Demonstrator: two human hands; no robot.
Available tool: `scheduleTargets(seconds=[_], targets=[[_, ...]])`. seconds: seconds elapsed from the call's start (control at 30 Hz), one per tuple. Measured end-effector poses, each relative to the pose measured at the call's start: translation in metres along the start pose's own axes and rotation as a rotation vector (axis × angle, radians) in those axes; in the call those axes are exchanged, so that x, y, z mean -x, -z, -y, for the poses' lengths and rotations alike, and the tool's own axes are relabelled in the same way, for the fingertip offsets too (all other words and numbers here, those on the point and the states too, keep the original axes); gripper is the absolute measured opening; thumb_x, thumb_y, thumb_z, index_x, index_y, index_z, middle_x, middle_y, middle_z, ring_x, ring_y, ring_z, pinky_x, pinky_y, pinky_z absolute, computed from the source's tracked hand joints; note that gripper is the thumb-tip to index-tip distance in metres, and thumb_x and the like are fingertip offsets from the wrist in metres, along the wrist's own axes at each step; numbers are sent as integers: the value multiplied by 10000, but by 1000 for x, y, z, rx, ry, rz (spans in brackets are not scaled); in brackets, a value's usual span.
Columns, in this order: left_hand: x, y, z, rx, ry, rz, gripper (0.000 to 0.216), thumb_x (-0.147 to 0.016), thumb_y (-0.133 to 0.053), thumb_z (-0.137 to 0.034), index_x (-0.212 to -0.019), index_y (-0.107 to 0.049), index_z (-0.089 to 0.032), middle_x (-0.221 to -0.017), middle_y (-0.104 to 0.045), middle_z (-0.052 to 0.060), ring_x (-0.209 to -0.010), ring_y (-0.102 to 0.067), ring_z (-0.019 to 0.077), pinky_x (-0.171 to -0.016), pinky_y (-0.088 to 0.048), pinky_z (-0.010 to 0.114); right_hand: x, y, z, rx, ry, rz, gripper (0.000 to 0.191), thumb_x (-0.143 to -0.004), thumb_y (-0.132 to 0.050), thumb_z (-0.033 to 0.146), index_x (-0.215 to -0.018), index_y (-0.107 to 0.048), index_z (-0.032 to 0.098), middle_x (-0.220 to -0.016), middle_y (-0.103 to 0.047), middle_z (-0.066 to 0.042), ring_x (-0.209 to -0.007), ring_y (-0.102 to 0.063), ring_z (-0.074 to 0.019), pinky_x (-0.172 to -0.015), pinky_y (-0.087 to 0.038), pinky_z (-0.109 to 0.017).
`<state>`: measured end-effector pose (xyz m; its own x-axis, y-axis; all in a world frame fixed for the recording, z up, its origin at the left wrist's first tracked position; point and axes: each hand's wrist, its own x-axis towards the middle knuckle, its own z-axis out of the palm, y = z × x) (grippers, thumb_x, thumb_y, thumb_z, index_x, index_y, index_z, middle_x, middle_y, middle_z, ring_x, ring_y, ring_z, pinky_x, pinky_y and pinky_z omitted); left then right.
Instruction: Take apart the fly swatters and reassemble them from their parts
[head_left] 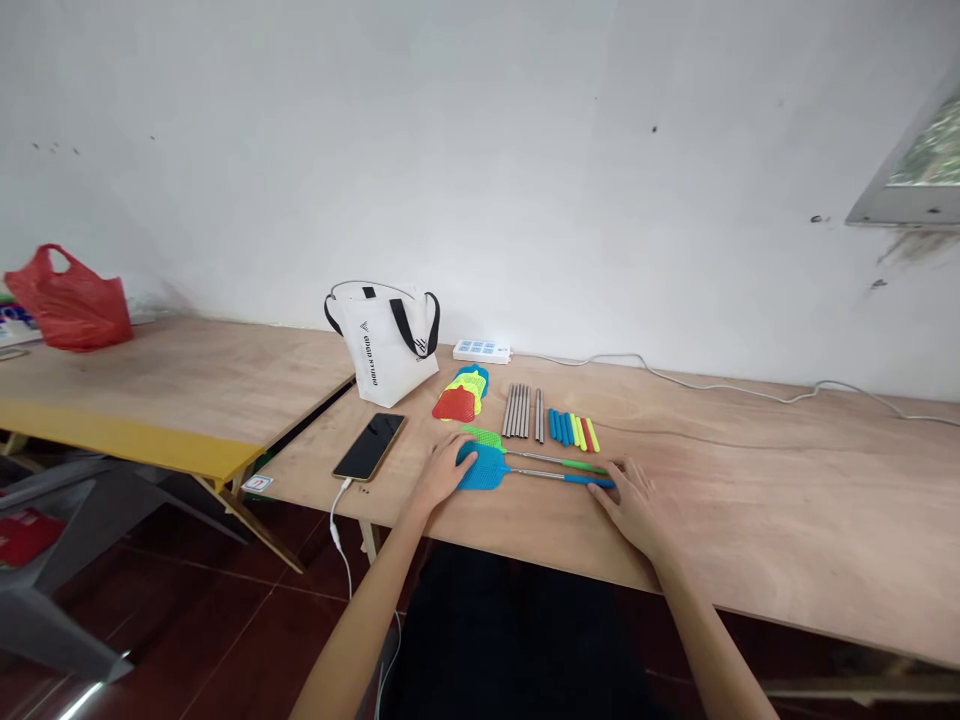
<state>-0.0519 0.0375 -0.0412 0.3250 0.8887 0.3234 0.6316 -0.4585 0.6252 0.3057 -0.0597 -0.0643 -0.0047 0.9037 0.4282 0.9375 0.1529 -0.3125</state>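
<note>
A blue fly swatter (pixel 487 468) lies flat on the plywood table (pixel 750 520), its metal rod running right to a blue handle. My left hand (pixel 442 470) rests on the left edge of its head, fingers stretched out. My right hand (pixel 634 500) lies with its fingers spread, fingertips touching the blue handle end. A green fly swatter (pixel 525 450) lies just behind the blue one. Further back are a pile of loose swatter heads (pixel 461 395), several metal rods (pixel 519 410) and several coloured handles (pixel 574 430).
A black phone (pixel 370 446) on a white cable lies left of my left hand. Behind it stands a white tote bag (pixel 386 345). A white power strip (pixel 482 351) with its cord sits by the wall. A red plastic bag (pixel 71 300) rests on the left table.
</note>
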Motion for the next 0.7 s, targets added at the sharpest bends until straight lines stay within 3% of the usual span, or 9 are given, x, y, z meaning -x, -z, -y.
scheduleTargets(seconds=[0.1,0.23,0.7], targets=[[1,-1,-1,-117,15,17,291,-997,-496,-339,-1243,-629,-259,-1451,-566,61,-1364,-498,282,-1162,-352,517,2,-1,1,59,-20,-4,446,-992,-410,533,-1329,-559,283,-1282,-593,-95,-1184,-567,-291,-947,-449,-446],[2,-1,0,-194,5,37,334,-1020,-470,-361,-1292,-623,-244,-1507,-517,75,-1409,-451,285,-1170,-349,515,4,-1,2,102,-25,30,440,-1004,-376,521,-1317,-569,279,-1288,-613,-93,-1207,-562,-288,-974,-427,-443],[6,-2,1,-206,-47,-3,338,-1029,-446,-380,-1291,-608,-240,-1396,-581,85,-1329,-519,270,-1146,-399,478,3,2,1,51,-21,30,405,-1008,-378,493,-1301,-574,292,-1281,-630,-74,-1213,-574,-269,-987,-435,-431]])
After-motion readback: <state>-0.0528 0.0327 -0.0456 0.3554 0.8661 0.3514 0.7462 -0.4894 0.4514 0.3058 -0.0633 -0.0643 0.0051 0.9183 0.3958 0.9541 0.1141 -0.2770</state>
